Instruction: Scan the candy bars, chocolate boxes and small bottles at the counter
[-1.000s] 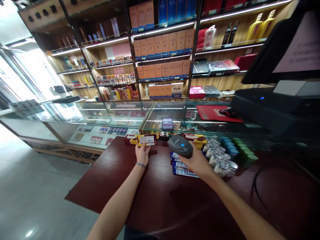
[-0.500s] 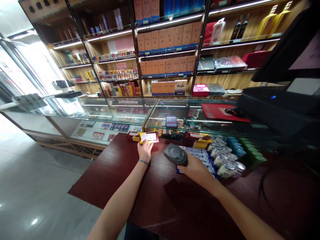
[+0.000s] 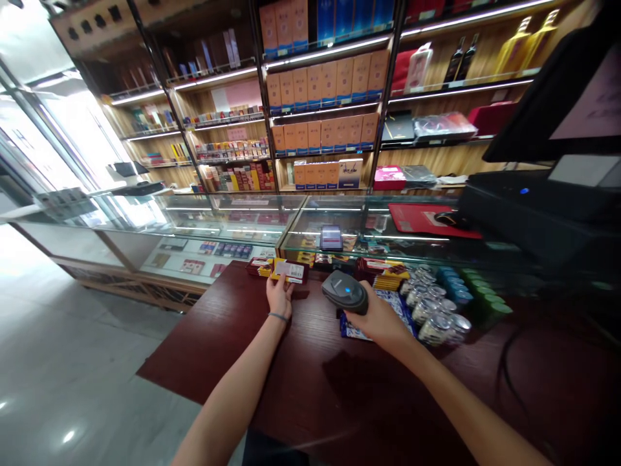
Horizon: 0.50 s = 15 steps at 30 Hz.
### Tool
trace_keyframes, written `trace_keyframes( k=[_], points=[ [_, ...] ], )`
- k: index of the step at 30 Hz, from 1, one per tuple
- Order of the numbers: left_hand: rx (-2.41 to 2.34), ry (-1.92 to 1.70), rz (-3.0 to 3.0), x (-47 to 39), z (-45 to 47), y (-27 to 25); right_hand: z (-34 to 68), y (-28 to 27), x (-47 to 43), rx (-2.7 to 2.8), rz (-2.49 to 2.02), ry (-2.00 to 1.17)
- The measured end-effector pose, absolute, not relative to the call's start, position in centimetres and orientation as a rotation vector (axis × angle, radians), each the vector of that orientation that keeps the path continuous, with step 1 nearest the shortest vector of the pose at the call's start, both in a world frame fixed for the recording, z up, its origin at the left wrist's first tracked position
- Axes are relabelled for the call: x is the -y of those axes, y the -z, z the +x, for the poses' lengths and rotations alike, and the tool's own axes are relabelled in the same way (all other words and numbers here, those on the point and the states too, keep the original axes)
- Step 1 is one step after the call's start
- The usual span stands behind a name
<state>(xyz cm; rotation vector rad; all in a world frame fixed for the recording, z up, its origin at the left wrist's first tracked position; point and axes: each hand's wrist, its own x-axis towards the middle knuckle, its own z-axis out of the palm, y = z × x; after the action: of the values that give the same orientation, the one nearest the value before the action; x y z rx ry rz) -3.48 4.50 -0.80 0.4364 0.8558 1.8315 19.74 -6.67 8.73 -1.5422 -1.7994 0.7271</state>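
My left hand is closed on a flat yellow and dark red packet, its pale label with a barcode turned up toward me. In my right hand is a black barcode scanner, its head aimed left at the packet, with a small blue light lit on top. Behind the held packet lies a stack of similar packets; another yellow and red stack sits beyond the scanner. Blue and white packets lie flat under my right hand, which partly hides them.
Right of the packets stand silver-topped cans, blue cans and green cans. A glass display counter runs behind the dark red tabletop. At right are a black monitor, a mouse on a red mat and a cable.
The scanner's blue light has come on. The packet has tilted slightly, so its barcode shows more clearly. Both hands stay nearly in place, and the view has shifted a little.
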Motion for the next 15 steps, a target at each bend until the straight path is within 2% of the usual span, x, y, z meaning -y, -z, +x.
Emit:
trace_keyframes(
  k=[3,9,15],
  points=[
    [-0.885,-1.868,0.49,-4.6,-3.5,0.5,19.8,-9.0,6.7,1.774,-1.549,-0.761],
    [-1.125,-2.161,0.629,-5.4,-4.8,-1.1,19.9,-9.5,6.9,1.724,-1.485,-0.804],
    [-1.421,-2.127,1.283,-4.9,-9.3,-2.2,20.4,-9.2,6.6,1.742,-1.442,-0.749]
  ],
)
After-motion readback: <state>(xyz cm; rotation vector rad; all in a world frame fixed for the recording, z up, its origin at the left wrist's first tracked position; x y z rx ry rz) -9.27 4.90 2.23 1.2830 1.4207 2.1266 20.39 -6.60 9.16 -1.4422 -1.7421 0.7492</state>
